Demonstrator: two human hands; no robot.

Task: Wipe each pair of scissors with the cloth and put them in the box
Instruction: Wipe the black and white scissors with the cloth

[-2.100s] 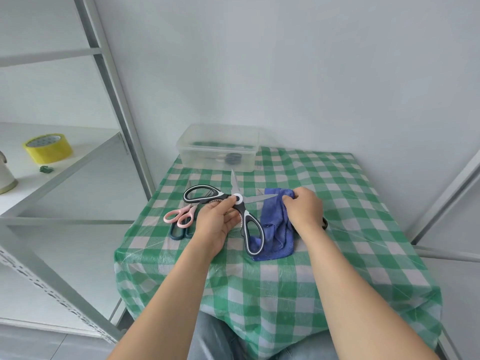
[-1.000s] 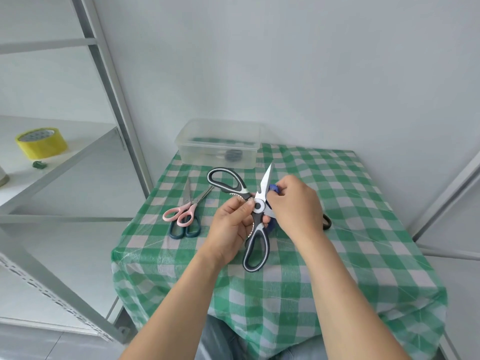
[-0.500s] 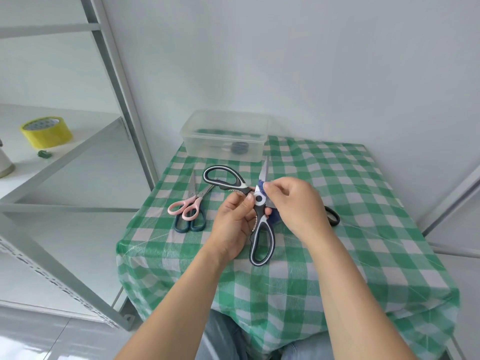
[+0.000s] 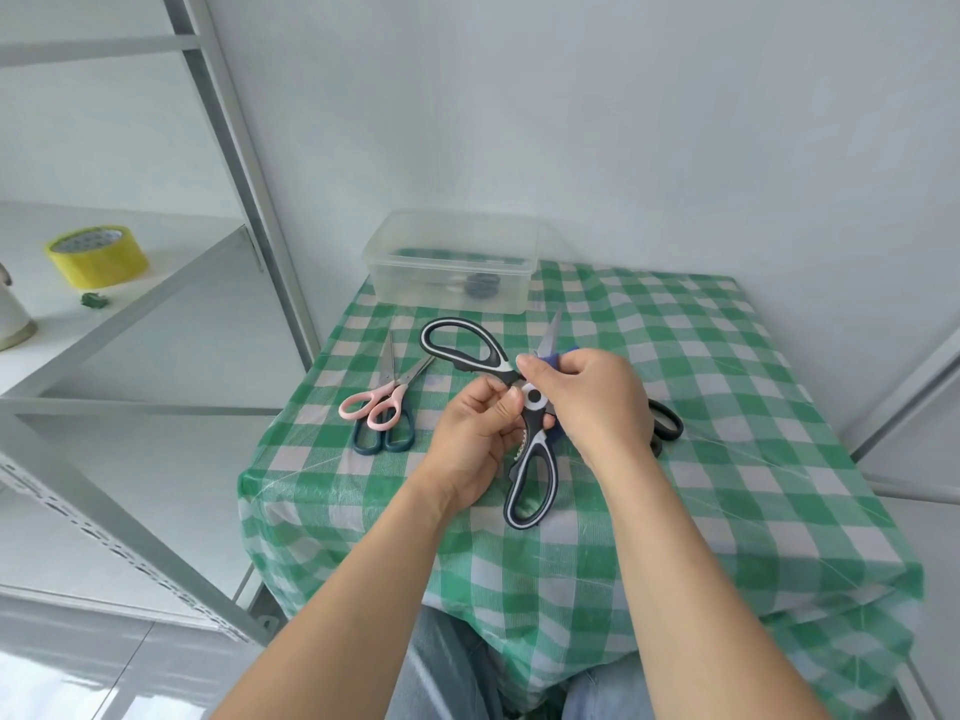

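— Where do we have the scissors?

— The black-and-white scissors (image 4: 531, 396) are up off the green checked tablecloth (image 4: 727, 407), between our hands. They are spread wide. One handle loop points away to the left, the other hangs down toward us, and one blade tip sticks up toward the box (image 4: 395, 272).

— And our hands?

— Close together, touching at the pivot. Our left hand (image 4: 478, 433) pinches the scissors just beside the pivot, thumb and fingers curled on them. Our right hand (image 4: 597, 402) is curled round the blue cloth (image 4: 551, 359), bunched against the blades. Only scraps of blue show above and below our fingers.

— Can we see the second blade?

— No, our right hand covers it.

— What lies around?

— To the left, pink scissors (image 4: 382, 402) lie over dark teal scissors (image 4: 395, 439). A pair of black-handled scissors (image 4: 667, 423) peeks out just behind our right hand. The clear box sits at the far edge by the wall with something dark inside. Through the plastic we cannot tell what. Further left, a roll of yellow tape (image 4: 96, 257) stands on a grey shelf (image 4: 171, 283).
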